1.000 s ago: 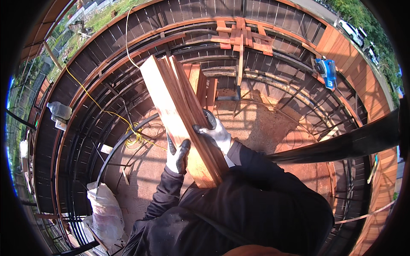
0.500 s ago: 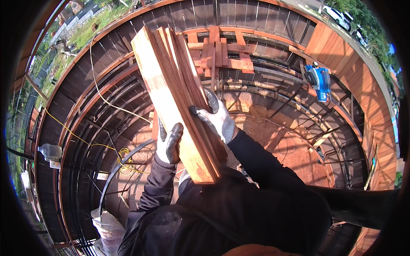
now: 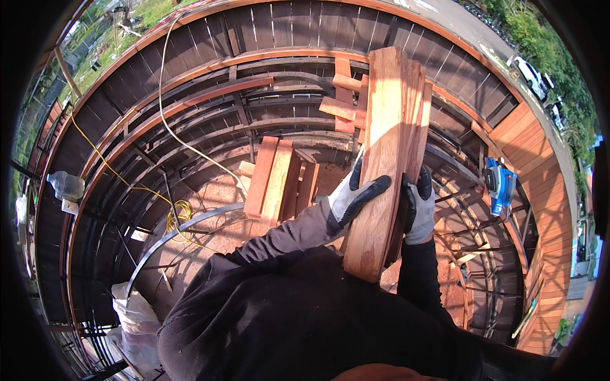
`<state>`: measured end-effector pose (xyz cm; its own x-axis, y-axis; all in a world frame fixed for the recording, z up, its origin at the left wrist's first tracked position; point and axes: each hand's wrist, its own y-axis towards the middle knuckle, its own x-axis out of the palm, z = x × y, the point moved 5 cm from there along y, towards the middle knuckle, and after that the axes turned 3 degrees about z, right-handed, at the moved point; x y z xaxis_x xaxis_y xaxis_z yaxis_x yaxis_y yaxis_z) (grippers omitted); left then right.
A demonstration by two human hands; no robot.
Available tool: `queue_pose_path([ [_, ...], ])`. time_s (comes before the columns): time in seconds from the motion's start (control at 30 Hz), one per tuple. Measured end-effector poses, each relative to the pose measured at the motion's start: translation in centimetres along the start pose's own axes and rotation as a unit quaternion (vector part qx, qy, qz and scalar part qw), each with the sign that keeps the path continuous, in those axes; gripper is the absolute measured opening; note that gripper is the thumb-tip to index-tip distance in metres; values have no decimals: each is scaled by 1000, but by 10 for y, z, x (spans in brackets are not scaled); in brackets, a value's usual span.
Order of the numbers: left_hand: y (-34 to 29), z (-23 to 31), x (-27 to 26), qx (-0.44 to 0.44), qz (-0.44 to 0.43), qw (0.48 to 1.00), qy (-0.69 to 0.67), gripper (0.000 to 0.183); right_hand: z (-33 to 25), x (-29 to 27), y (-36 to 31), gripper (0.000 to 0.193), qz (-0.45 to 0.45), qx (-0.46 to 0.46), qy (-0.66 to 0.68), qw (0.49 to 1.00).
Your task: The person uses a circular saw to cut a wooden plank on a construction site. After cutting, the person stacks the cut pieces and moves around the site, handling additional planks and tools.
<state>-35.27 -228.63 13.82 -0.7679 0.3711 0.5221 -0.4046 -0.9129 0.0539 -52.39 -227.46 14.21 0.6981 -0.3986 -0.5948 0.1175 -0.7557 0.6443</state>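
Note:
A bundle of reddish-brown wooden planks stands nearly upright in front of my chest, its lower end close to my body. Around its left side closes my left hand, in a white glove with dark grey fingertips, the thumb lying across the front plank. On the opposite edge my right hand, gloved alike, grips the planks; some of its fingers are hidden behind them. Left of the bundle, a separate stack of shorter boards rests low down, near my left forearm.
Curved tiers of dark metal and wood framing ring me. A blue power tool sits on the right tier. More boards lie crosswise at the far side. A yellow cord, a clear plastic jug and a white sack are at left.
The plank bundle has swung to the right in my hands and now tilts the other way. The view has shifted, and the low board stack at left has come into sight.

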Motion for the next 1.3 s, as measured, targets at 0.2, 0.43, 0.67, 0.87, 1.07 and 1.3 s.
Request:
queue_pose_path([
  [0.2, 22, 25, -68, -16, -2, 998, -61, 67, -20, 52, 44, 29, -66, -22, -35, 997],
  [0.43, 29, 30, -122, -15, 61, 992, -111, 64, -27, 109, 69, 35, -95, -51, -52, 993],
  [0.67, 38, 20, -154, -78, 100, 983, -135, 55, -20, 140, 87, 29, -80, 283, 259, 920],
  [0.87, 78, 12, -129, -75, 52, 992, -84, 54, 14, 93, 82, 30, 17, -20, 14, 1000],
  [1.07, 128, 7, -48, -60, -25, 998, -27, 56, 90, 41, 59, 28, 55, 103, 193, 974],
  [1.3, 170, -61, 48, -117, -59, 989, 68, 49, 151, -24, 11, 30, 72, 89, 99, 988],
])
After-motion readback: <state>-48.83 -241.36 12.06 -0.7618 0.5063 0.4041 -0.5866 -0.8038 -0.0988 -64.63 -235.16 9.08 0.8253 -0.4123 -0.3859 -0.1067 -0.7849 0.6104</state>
